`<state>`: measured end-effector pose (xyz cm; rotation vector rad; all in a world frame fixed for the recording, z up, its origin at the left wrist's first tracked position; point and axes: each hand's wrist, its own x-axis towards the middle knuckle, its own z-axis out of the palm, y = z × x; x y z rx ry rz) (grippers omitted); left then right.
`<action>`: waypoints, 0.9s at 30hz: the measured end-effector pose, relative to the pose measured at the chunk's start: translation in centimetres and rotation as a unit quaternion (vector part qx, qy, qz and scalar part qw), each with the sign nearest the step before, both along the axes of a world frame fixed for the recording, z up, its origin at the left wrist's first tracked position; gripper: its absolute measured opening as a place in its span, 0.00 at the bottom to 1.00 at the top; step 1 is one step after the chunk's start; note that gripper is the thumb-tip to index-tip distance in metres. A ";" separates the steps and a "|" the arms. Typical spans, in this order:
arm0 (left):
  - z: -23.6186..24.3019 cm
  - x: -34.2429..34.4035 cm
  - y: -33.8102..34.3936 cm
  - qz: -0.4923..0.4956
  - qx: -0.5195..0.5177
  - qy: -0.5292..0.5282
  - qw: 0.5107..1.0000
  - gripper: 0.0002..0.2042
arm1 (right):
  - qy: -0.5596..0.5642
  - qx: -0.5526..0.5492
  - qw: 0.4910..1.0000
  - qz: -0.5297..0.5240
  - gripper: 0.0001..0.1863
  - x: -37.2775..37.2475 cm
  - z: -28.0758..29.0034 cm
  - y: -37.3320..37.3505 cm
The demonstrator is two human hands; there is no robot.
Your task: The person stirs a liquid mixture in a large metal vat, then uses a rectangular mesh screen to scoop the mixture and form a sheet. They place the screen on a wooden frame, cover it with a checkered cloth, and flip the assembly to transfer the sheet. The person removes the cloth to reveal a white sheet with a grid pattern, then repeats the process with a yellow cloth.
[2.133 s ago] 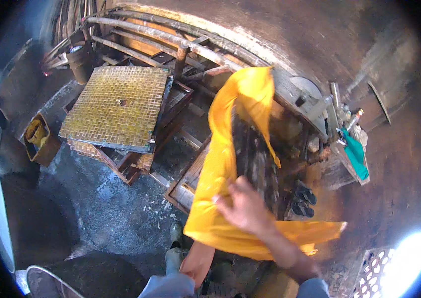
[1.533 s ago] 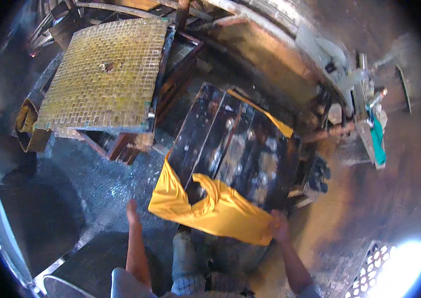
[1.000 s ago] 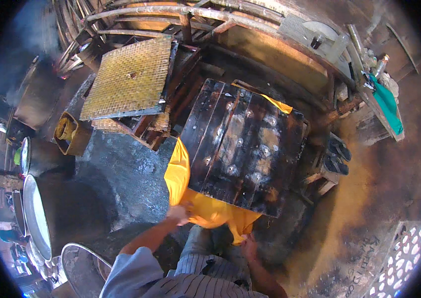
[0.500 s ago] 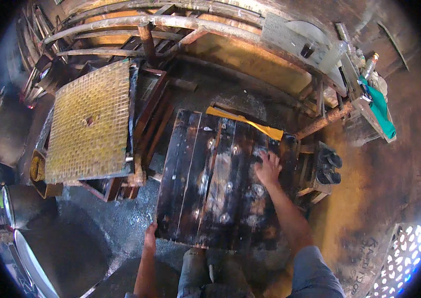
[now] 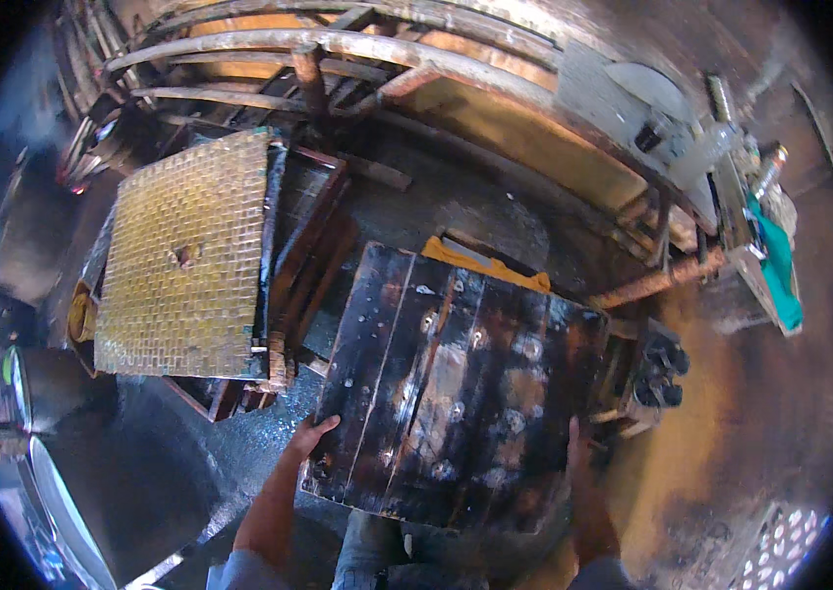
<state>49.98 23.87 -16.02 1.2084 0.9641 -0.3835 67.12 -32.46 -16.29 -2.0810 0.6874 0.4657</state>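
A dark, scorched board of several wooden planks (image 5: 456, 383) lies in front of me, blotched with pale stains and spots. My left hand (image 5: 313, 433) grips its left edge, the thumb on top and the fingers hidden below. On the opposite edge, my right hand (image 5: 576, 447) is wrapped round the side, its fingers mostly out of sight. Behind the board's far edge, a yellow cloth (image 5: 485, 264) shows, partly covered by the board. What supports the board is largely hidden.
Left of the board, a yellow woven-pattern panel (image 5: 185, 265) tops a stack of dark wooden frames (image 5: 313, 211). Large round metal vessels (image 5: 62, 511) stand at the lower left. A pole railing (image 5: 269, 41) runs behind; dark sandals (image 5: 660, 369) and a green cloth (image 5: 778, 265) are at right.
My right hand has moved off the board's top to its right edge. My left hand has slid farther up the left edge. More of the yellow cloth is covered, and the view has shifted.
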 end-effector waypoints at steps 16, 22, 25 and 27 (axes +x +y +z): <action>1.9 2.5 0.5 -0.059 -0.098 0.093 0.989 0.34 | 0.036 0.399 0.893 -0.206 0.27 -4.4 2.1 -1.6; 3.0 1.5 1.9 -0.141 0.039 0.138 0.980 0.40 | 0.005 0.394 0.890 -0.232 0.25 -6.5 1.1 -1.9; 6.2 3.2 1.9 -0.164 0.045 0.075 0.983 0.43 | -0.025 0.377 0.893 -0.244 0.24 -7.2 1.1 -1.4; 7.2 2.1 2.4 -0.155 0.070 0.047 0.984 0.44 | -0.047 0.359 0.900 -0.241 0.24 -8.0 2.1 -0.9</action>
